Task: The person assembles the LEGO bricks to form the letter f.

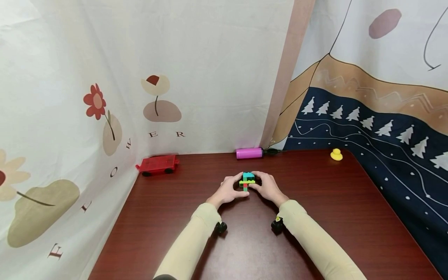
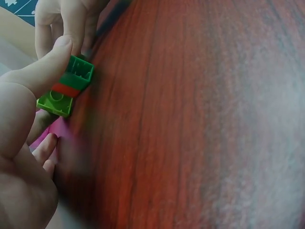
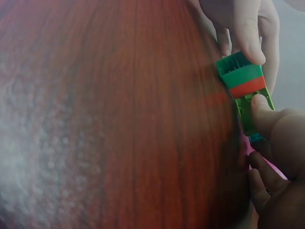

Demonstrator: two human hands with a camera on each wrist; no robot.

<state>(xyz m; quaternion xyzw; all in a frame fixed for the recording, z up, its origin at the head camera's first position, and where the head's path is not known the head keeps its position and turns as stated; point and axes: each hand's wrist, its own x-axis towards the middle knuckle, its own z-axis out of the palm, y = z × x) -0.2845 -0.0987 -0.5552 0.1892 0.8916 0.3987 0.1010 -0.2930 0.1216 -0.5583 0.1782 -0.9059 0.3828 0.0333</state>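
Observation:
A small stack of toy building bricks (image 1: 247, 181) is held between both hands near the middle of the table. The head view shows teal at its top, a wider lime-green layer below, then red and green pieces. My left hand (image 1: 227, 191) grips it from the left, with the thumb against the green brick (image 3: 243, 74) at one end. From the right, my right hand (image 1: 268, 188) pinches the stack, its thumb on the lime-green plate (image 3: 248, 114). In the left wrist view the hollow underside of the green brick (image 2: 81, 71) shows beside a red layer (image 2: 66, 89).
A red toy cart (image 1: 158, 164) stands at the table's back left. Behind the hands lies a pink-purple cylinder with a dark tip (image 1: 249, 153), close to the back edge. A yellow rubber duck (image 1: 336, 154) sits at the back right. Printed curtains (image 1: 217, 77) border the brown table (image 1: 315, 175).

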